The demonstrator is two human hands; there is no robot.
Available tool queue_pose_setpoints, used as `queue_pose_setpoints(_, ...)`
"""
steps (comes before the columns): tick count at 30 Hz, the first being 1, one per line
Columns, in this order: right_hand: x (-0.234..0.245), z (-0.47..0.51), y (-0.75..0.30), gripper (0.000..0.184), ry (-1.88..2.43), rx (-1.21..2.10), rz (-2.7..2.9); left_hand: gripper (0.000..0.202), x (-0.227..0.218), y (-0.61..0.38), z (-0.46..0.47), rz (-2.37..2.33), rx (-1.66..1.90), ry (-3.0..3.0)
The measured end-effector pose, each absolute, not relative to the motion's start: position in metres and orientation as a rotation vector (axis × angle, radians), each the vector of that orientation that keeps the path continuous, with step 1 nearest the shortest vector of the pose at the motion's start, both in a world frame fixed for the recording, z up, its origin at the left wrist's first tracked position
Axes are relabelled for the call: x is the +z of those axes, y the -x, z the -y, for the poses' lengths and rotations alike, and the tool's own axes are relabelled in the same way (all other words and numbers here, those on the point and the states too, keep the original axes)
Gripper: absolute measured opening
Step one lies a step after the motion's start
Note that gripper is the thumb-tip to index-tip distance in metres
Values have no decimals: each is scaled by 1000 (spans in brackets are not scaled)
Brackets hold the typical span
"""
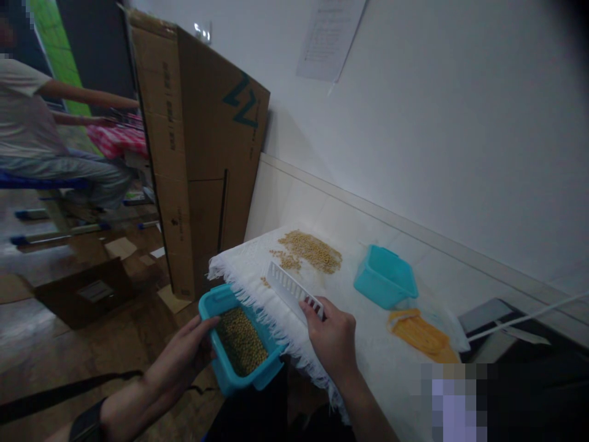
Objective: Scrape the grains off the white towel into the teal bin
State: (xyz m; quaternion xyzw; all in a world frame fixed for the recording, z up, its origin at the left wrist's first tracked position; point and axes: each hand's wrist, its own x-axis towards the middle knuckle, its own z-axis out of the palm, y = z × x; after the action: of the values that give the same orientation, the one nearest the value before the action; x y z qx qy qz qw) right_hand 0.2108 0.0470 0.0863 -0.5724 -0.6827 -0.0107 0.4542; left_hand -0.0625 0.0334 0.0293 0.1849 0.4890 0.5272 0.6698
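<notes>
- Teal tub [219, 362], filled with beans [242, 341], sits just below the near edge of the fringed white cloth [381, 356].
- The left hand [181, 356] grips the tub's near wall, fingers curled over the rim.
- The right hand [334, 337] is closed on one end of a white slotted panel [288, 285], which lies tilted across the cloth.
- Loose beans [313, 248] are heaped beyond the panel, with a few just beside it.
- A second teal tub [384, 276] and an orange lid [421, 334] rest further right.
- A cardboard box [202, 159] stands by the wall; another person [27, 116] sits far left.
</notes>
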Motion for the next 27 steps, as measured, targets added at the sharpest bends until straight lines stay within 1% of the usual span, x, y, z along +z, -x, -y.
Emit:
queue_pose_setpoints(6, 87, -38, -210, 38, 1408, -13, 1682, 38, 25, 64, -34, -1130, 1185, -422)
queue_pose_setpoints(12, 83, -44, -209, 31, 1391, 36, 1719, 44, 22, 64, -35, -1119, 1188, -430)
queue_pose_setpoints(15, 85, -46, -202, 33, 1379, 25, 1705, 46, 27, 65, -35, -1144, 1192, -410)
queue_pose_setpoints(19, 89, -43, -195, 34, 1366, 81, 1690, 40, 33, 65, -36, -1140, 1207, -408)
queue_pose_setpoints(21, 90, -44, -194, 34, 1365, 90, 1677, 40, 35, 65, -36, -1146, 1211, -403)
queue_pose_setpoints(27, 89, -64, -195, 38, 1381, -45, 1613, 45, 39, 65, -37, -1153, 1212, -370)
